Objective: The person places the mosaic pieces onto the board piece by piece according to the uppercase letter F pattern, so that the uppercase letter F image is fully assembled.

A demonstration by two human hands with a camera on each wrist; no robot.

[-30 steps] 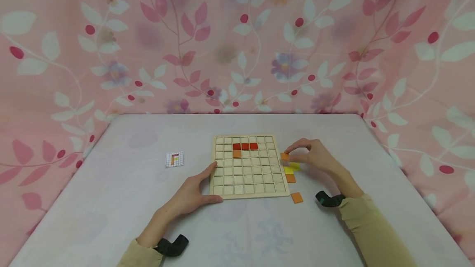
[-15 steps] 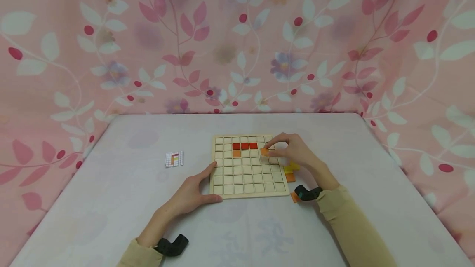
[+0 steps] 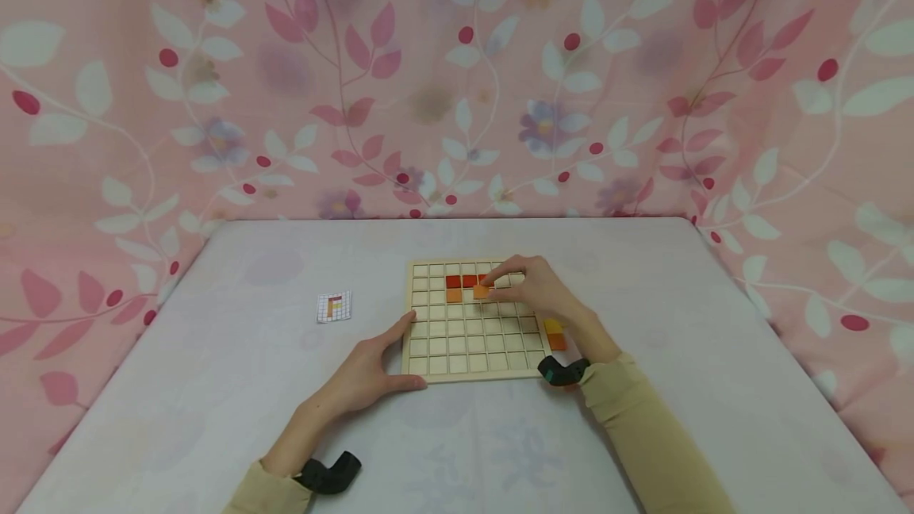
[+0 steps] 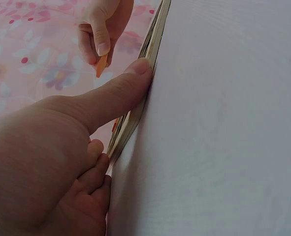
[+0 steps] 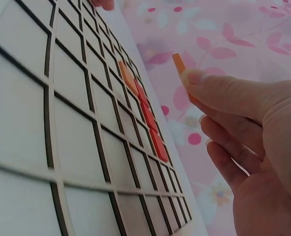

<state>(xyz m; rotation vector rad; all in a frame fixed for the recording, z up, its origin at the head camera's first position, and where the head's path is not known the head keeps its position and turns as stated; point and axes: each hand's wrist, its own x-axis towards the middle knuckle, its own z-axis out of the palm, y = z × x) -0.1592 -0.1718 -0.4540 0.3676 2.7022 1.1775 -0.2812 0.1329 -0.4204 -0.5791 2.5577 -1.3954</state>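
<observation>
A pale wooden grid board [image 3: 467,343] lies on the table. Along its upper rows sit several red tiles [image 3: 453,281], with an orange tile [image 3: 454,295] under the leftmost one. My right hand [image 3: 543,292] pinches another orange tile [image 3: 481,292] between thumb and fingers, just above the board; in the right wrist view this orange tile [image 5: 178,63] is tilted and clear of the grid. At the board's near left corner my left hand [image 3: 367,371] rests with thumb and index finger extended against the edges. The left wrist view shows its thumb [image 4: 120,93] touching the board's side.
A small card [image 3: 333,307] with a coloured grid pattern lies left of the board. Beside the right edge are a yellow tile [image 3: 553,326] and an orange tile [image 3: 557,342], partly covered by my right arm. A pink floral cloth [image 3: 428,101] hangs behind the table.
My right hand has brought the orange tile from beside the board's right edge leftward over the grid, close to the red row. My left hand has stayed at the corner.
</observation>
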